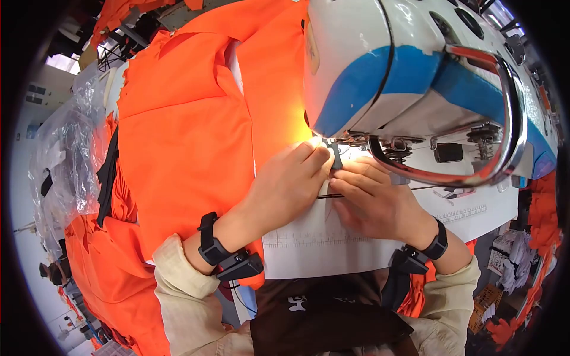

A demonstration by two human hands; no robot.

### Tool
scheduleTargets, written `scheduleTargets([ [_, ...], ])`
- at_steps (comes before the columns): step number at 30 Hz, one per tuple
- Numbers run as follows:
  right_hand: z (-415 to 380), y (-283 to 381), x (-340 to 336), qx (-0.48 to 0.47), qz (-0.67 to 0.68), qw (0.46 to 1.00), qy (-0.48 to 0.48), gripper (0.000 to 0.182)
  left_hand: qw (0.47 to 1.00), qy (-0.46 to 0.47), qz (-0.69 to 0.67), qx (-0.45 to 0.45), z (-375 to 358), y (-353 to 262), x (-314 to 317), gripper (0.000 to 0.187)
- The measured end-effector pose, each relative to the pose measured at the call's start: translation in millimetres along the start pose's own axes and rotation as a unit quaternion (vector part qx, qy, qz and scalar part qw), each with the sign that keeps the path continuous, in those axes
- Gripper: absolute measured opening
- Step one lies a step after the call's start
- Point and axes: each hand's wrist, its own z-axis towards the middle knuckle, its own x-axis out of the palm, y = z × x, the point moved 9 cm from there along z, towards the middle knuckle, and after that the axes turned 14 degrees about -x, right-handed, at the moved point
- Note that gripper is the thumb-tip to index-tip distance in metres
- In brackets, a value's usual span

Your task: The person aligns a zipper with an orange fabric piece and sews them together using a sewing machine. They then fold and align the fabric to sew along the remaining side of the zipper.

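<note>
A white and blue sewing machine point(409, 71) stands over the work, its lamp lighting the needle area. Under its head lies a small dark grey fabric strip point(337, 156). My left hand point(291, 187) is closed, thumb and fingertips pinching at the strip's left side, close to the presser foot. From the right, my right hand point(377, 199) has its fingers bent together at the strip's lower end. The fingertips partly hide the strip, and the needle itself cannot be made out.
Large orange fabric pieces point(184, 130) cover the left of the table. A white work surface point(332, 261) with printed ruler marks lies below my hands. A chrome guard loop point(519, 118) sticks out at the right. Clear plastic wrap point(65, 154) hangs at the far left.
</note>
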Motion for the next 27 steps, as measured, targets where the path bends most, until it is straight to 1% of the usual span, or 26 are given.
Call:
scheduleTargets([
  [1,0.8,-2.6,1.0,0.000,0.000,1.000,-0.001,0.034,1.000,-0.023,0.004,-0.010,1.2,2.6,-3.5,0.021],
  [2,2.6,-3.8,0.1,-0.013,-0.011,1.000,-0.008,0.037,1.000,0.003,-0.002,-0.021,3.4,7.7,1.0,0.027],
  [3,3.9,-3.0,-1.3,-0.027,-0.022,0.999,-0.016,0.039,1.000,0.002,0.000,-0.020,2.4,10.4,2.1,0.027],
  [5,4.5,-3.4,-1.5,-0.022,-0.017,1.000,-0.012,0.038,1.000,-0.002,-0.007,-0.013,-0.4,13.8,3.5,0.027],
  [6,3.8,-4.3,-1.5,-0.020,-0.016,1.000,-0.016,0.038,0.999,-0.026,-0.019,-0.022,0.0,15.2,-0.8,0.023],
  [7,3.0,-5.1,-1.1,-0.017,-0.015,1.000,-0.019,0.037,0.999,-0.024,-0.018,-0.022,0.4,16.3,-0.4,0.023],
  [9,1.3,-3.1,-3.2,-0.014,-0.019,0.999,-0.031,0.035,0.990,-0.023,-0.130,-0.050,2.6,25.6,-4.4,0.019],
  [10,-1.3,-3.3,-0.3,-0.005,-0.037,0.999,0.004,0.035,0.985,-0.031,-0.158,-0.069,3.6,28.8,-6.4,0.016],
  [11,-4.0,-4.0,4.2,0.004,-0.055,0.998,0.039,0.035,0.985,-0.028,-0.157,-0.069,3.7,28.5,-7.3,0.016],
  [12,-6.1,-2.5,5.1,0.006,-0.054,0.998,0.038,0.035,0.987,-0.024,-0.143,-0.067,3.7,27.2,-7.9,0.016],
  [14,-9.4,1.1,4.2,0.006,-0.068,0.997,0.030,0.044,0.989,-0.019,-0.132,-0.065,3.3,26.5,-7.0,0.017],
  [18,-10.7,-0.8,4.8,0.021,-0.072,0.997,0.037,0.045,0.988,-0.021,-0.133,-0.074,2.4,27.9,-7.4,0.018],
  [20,-9.3,0.2,3.5,0.015,-0.066,0.997,0.024,0.046,0.987,-0.022,-0.140,-0.081,2.8,29.6,-7.2,0.018],
  [22,-9.6,0.0,3.9,0.017,-0.060,0.998,0.025,0.047,0.991,-0.037,-0.120,-0.050,2.3,25.2,-7.9,0.019],
  [26,-9.4,-0.7,3.7,0.020,-0.053,0.998,0.026,0.047,0.989,-0.034,-0.134,-0.052,4.2,22.8,-8.6,0.021],
  [27,-9.7,-1.1,3.9,0.019,-0.054,0.998,0.028,0.047,0.988,-0.047,-0.140,-0.044,4.5,21.3,-10.5,0.021],
])
